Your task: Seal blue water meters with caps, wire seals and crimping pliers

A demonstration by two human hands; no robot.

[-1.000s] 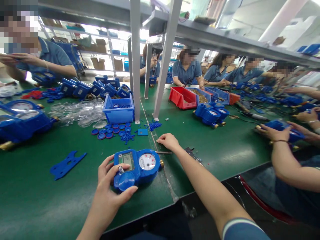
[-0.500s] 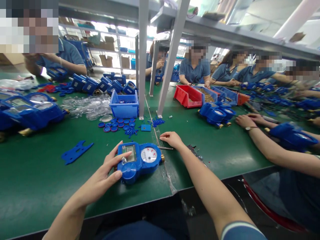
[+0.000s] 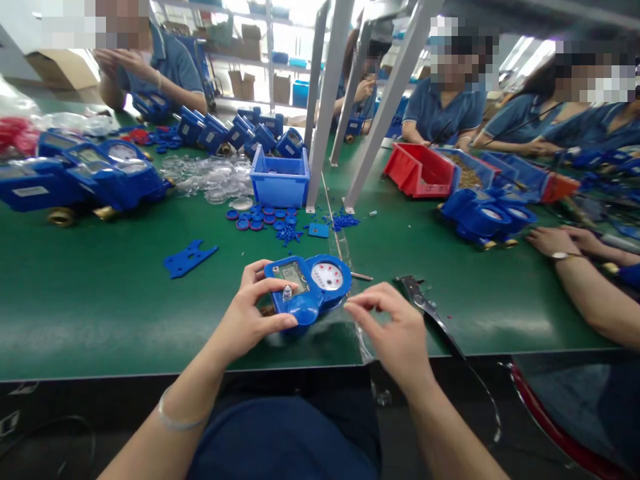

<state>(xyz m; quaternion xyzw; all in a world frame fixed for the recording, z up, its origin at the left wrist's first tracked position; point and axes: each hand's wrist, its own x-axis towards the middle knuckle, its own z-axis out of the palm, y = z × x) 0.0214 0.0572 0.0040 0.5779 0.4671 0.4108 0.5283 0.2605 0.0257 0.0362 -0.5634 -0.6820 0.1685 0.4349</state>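
Head view: long surface (image 3: 100, 313) w/ green mat, near edge runs along the bottom; factory room, shelving and cardboard boxes at the back, bright windows behind. 3 grey posts (image 3: 325, 100) rise from mid-surface. At least 5 co-workers in blue shirts sit round the far and right sides, faces blurred. 1 water meter (image 3: 310, 287), blue, 2 dials, sits at the near edge, centre; left hand (image 3: 255, 320) holds it, fingers round its left end, thumb on the round cap below. Right hand (image 3: 395, 333) is just right of the meter, not touching, thumb and forefinger pinched narrow; can't tell if anything tiny is btwn them. 1 flat blue plate (image 3: 190, 259) lies left of the meter, well apart. 1 blue bin (image 3: 280, 183) against the posts, loose blue caps (image 3: 260, 219) in front of it, too many and too small to count. Clear lenses (image 3: 210, 177) heaped left of the bin, no. unclear. 1 red bin (image 3: 417, 177) on the right side. Approx 3 finished meters (image 3: 100, 177) far left, the end one cut by the frame; approx 3 more (image 3: 485, 217) at right. 1 black tool (image 3: 425, 307) near the right hand, its handle running off the surface edge. A co-worker's hand (image 3: 555, 240) w/ a watch rests at right, arm cut off.
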